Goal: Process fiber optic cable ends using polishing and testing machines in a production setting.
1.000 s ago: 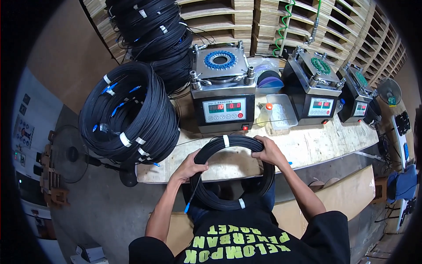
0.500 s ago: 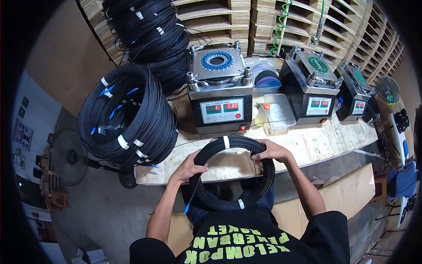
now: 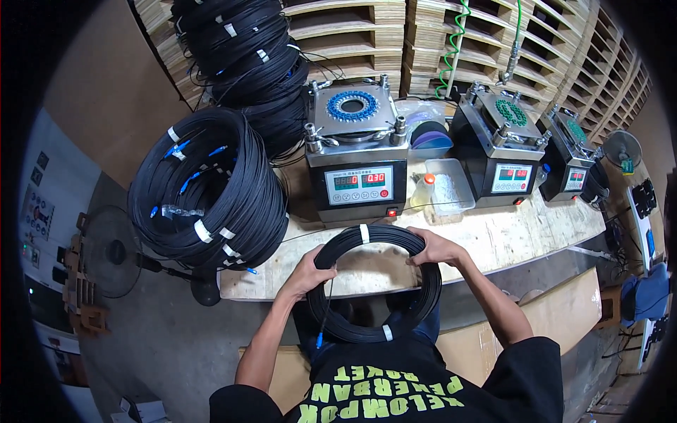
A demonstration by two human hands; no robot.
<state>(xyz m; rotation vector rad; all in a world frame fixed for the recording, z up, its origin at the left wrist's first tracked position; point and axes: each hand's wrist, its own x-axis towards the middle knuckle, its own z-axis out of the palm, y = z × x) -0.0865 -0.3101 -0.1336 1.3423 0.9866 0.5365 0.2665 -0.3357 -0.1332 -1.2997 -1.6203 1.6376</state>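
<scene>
Held coil: black cable wound into a round ring (image 3: 429,290), tilted, carried in both hands; upper part overlaps the counter's near edge in view, lower part over the lap. Touching the counter or not, cannot tell.
Left hand: left hand (image 3: 305,273) on the ring's upper left side, fingers closed round the bundle, thumb at the inner edge; fingertips underneath hidden.
Right hand: right hand (image 3: 437,248) on the upper right side, fingers closed on the same bundle; fingertips partly hidden.
Tape: white tape band (image 3: 364,233) at the top of the ring, second white band (image 3: 387,333) at the bottom.
Cable end: slim blue plastic connector (image 3: 319,340) hanging at the ring's lower left.
Counter: pale plywood counter (image 3: 310,262) with worn surface.
Left pile: wide black stack of cable coils (image 3: 255,194), blue ends inside; taller black coil stack (image 3: 236,67) behind.
Machines: three boxy black-and-steel machines in a row; nearest machine (image 3: 358,206) has a blue ring of parts (image 3: 352,106) on top, middle machine (image 3: 509,192) a green one, far machine (image 3: 570,185) also green.
Between machines: clear bottle with orange cap (image 3: 423,193) just beside a translucent plastic tray (image 3: 451,209).
Back: stacked wooden pallets (image 3: 345,34), green spiral hose (image 3: 452,56).
</scene>
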